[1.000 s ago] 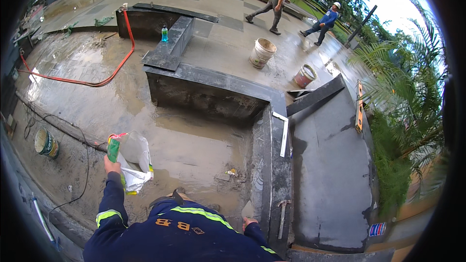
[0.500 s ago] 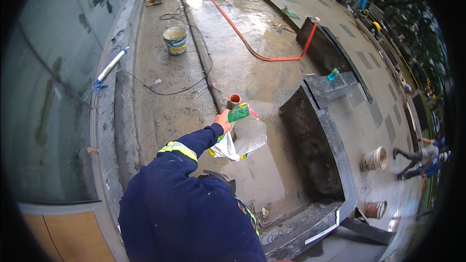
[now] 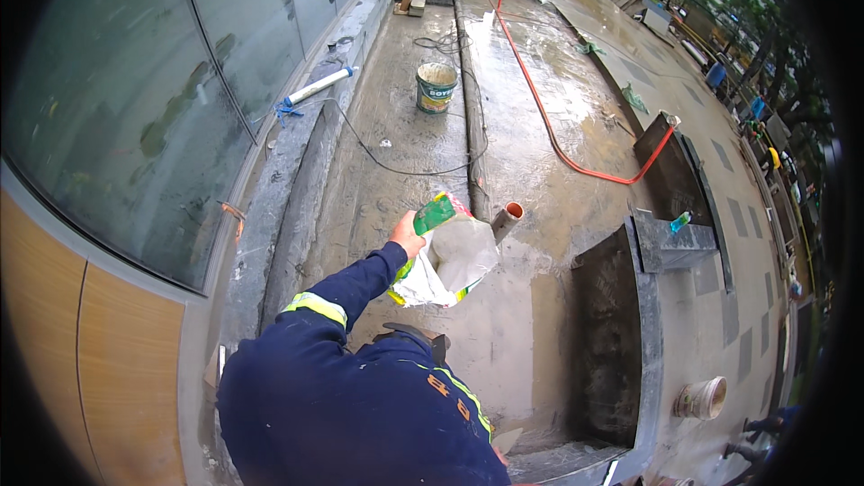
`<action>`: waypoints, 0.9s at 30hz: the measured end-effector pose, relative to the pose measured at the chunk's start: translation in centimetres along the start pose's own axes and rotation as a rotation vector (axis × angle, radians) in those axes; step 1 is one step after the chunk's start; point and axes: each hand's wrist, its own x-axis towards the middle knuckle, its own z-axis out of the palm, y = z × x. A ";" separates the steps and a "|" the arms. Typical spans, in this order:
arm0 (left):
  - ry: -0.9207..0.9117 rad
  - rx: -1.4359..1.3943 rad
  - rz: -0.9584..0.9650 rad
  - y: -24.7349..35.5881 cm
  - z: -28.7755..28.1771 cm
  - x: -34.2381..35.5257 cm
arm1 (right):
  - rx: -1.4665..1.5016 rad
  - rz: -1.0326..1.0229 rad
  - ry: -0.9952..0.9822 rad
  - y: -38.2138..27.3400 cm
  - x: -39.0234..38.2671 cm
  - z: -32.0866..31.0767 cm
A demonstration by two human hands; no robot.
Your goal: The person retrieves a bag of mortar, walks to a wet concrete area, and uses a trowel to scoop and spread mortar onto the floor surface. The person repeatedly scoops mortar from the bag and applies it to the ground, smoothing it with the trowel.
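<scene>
My left hand (image 3: 407,236) is raised in front of me and grips the green top corner of a white and green sack (image 3: 453,263). The sack hangs tilted over the wet concrete floor (image 3: 396,189), its lower end sagging toward my chest. My navy sleeve with a reflective band (image 3: 315,308) runs up to the hand. Just right of the sack, a grey pipe with an orange end (image 3: 506,218) sticks up from the floor. My right hand is hidden below my body.
A dark stone-clad box wall (image 3: 605,333) stands to the right, with a green bottle (image 3: 680,221) on its ledge. A bucket (image 3: 436,87), a black cable (image 3: 396,164) and a red hose (image 3: 558,146) lie ahead. Glass wall (image 3: 135,108) on the left. Pale bucket (image 3: 700,399) at lower right.
My view has swung further left, toward the glass wall. The left hand still holds the sack, now raised higher and closer to the orange-ended pipe.
</scene>
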 end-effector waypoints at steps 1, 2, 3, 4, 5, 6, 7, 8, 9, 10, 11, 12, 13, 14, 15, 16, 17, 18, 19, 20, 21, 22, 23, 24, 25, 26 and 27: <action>-0.013 -0.012 -0.103 0.3 -0.8 -0.3 | -0.004 -0.005 -0.010 0.0 0.2 -0.8; 0.005 -0.012 -0.081 0.2 -0.8 -0.3 | 0.007 -0.007 -0.019 0.2 0.4 -1.2; 0.016 -0.012 -0.058 -0.2 -0.9 -0.2 | 0.004 -0.014 -0.035 0.3 0.6 -1.4; 0.059 -0.017 -0.034 0.0 -0.9 -0.4 | 0.007 -0.018 -0.051 0.4 1.0 -1.5; 0.095 -0.022 -0.009 0.1 -1.2 -0.7 | 0.009 -0.018 -0.071 0.7 1.4 -1.5; 0.071 0.022 -0.007 -1.9 -1.8 0.0 | -0.033 -0.030 -0.102 1.1 1.9 -1.1; 0.028 0.044 0.021 -0.1 -0.9 0.5 | 0.004 -0.124 -0.055 0.2 0.5 -1.2; 0.011 -0.004 0.015 -0.4 -0.3 1.0 | -0.053 -0.116 -0.055 -0.1 0.2 -1.6; 0.001 -0.002 0.021 -0.4 0.4 1.1 | 0.008 -0.091 -0.008 0.9 1.4 -1.9; 0.000 -0.013 0.067 -2.2 0.4 1.7 | -0.065 -0.005 0.001 0.6 0.2 -1.3; -0.032 0.000 0.067 -2.3 1.4 1.8 | -0.063 0.003 0.040 1.5 -0.1 -1.9; -0.060 0.039 0.054 -3.5 2.2 2.2 | -0.020 0.032 0.094 2.7 0.3 -2.5; -0.061 -0.022 0.092 -4.1 2.5 2.2 | -0.044 0.060 0.121 3.1 -0.4 -2.3; -0.063 -0.021 0.100 -4.0 3.5 3.0 | -0.062 0.083 0.145 3.3 -1.1 -2.2; -0.107 -0.009 0.075 -3.8 4.0 2.8 | -0.078 0.116 0.181 4.0 -2.1 -2.5; -0.119 -0.030 0.074 -3.2 5.0 2.4 | -0.052 0.118 0.196 5.0 -2.7 -3.1; -0.148 -0.021 0.081 -3.0 5.5 2.4 | -0.050 0.118 0.215 5.8 -3.2 -3.1; -0.167 -0.011 0.084 -3.0 5.9 2.5 | -0.052 0.115 0.232 6.4 -3.8 -3.0; -0.184 -0.001 0.086 -3.0 6.4 2.6 | -0.056 0.111 0.249 6.9 -4.4 -2.9; -0.213 -0.004 0.088 -2.9 7.1 2.5 | -0.039 0.121 0.263 7.8 -4.8 -3.0; -0.237 -0.003 0.090 -2.7 7.7 2.8 | -0.024 0.129 0.271 8.5 -5.2 -2.8; -0.260 -0.003 0.092 -2.3 8.6 3.1 | -0.055 0.143 0.264 9.5 -5.0 -2.9; -0.292 -0.016 0.086 -1.6 9.5 2.7 | -0.091 0.158 0.260 10.6 -5.0 -3.4; -0.315 -0.021 0.084 -0.3 10.0 2.1 | -0.129 0.171 0.242 11.1 -5.1 -3.1; -0.339 -0.025 0.082 0.4 10.6 1.8 | -0.063 0.166 0.254 11.7 -5.4 -3.2; -0.326 -0.023 0.130 -0.4 10.3 2.5 | -0.002 0.154 0.240 10.7 -7.0 -2.3; -0.363 -0.028 0.132 -0.5 11.2 2.7 | 0.031 0.168 0.254 11.0 -7.2 -1.9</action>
